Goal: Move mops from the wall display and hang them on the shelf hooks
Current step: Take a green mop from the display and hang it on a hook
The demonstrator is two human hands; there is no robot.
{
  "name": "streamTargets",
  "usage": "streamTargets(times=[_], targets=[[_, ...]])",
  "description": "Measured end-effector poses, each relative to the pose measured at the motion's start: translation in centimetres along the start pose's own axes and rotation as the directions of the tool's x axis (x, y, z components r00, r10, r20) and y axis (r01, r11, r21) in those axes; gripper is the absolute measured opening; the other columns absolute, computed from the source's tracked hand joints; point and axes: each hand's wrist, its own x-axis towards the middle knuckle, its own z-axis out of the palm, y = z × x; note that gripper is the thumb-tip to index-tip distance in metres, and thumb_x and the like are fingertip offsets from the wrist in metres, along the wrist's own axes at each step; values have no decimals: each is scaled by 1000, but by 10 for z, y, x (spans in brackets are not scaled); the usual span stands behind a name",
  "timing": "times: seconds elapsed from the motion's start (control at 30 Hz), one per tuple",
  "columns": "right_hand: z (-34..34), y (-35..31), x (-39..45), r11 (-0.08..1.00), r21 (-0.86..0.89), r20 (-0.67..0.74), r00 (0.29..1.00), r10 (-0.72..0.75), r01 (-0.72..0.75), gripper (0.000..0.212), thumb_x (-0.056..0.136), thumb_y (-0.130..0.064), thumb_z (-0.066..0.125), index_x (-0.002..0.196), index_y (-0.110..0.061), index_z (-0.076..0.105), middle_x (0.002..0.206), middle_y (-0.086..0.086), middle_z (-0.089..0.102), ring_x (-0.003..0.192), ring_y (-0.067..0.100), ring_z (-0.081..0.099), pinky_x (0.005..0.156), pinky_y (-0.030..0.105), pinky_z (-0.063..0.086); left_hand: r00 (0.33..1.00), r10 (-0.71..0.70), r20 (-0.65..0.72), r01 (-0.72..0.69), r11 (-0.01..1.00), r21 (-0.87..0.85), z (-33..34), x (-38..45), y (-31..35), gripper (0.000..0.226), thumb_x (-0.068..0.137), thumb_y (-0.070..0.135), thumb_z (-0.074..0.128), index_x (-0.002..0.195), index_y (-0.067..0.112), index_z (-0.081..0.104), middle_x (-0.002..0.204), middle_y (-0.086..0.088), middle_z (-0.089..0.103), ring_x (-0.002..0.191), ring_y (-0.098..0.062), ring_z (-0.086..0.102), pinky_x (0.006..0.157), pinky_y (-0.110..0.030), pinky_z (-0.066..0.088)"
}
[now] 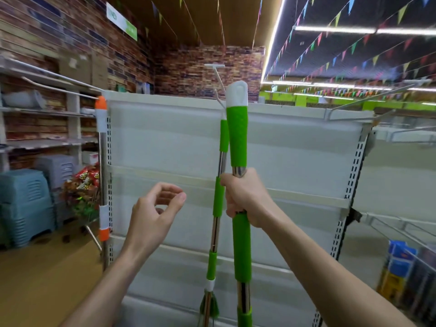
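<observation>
Mop (238, 138) upright in right hand (245, 197); left hand (153, 213) empty, fingers curled.

Views: one only, a wide-angle camera worn on the person's head; no second view shared the scene.
Facing: forward and slightly upward toward a white shelf back panel (283, 142), with ceiling lights and bunting taking the upper frame.
Nearness: close; the left hand (153, 208) and the right hand (245, 197) sat at mid-frame, forearms entering from the bottom edge.
Centre: the held green mop handle (238, 128) stood upright just right of middle.
Edges: lines bowed, and the right side looked blurred, perhaps from head motion.
</observation>
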Motion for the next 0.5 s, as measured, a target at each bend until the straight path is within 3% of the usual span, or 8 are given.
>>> streamTargets(times=[0.3, 0.5], targets=[[19, -14, 7, 1000, -24, 27, 1000, -12, 13, 20, 94, -6, 50, 84, -17, 36, 52, 4, 28, 34, 16, 24, 42, 25, 28, 999, 35, -9, -35, 999, 31, -7, -2, 17, 34, 80, 59, 66, 94, 29, 71, 91, 21, 75, 86, -4, 71, 75, -29, 53], [30, -14, 24, 999, -39, -1, 1000, -17, 17, 21, 94, -7, 49, 84, -17, 34, 52, 4, 30, 35, 17, 26, 42, 26, 30, 998, 50, -23, -49, 997, 51, -16, 0, 27, 21, 87, 45, 68, 96, 27, 71, 95, 19, 75, 88, -3, 70, 76, -27, 54]])
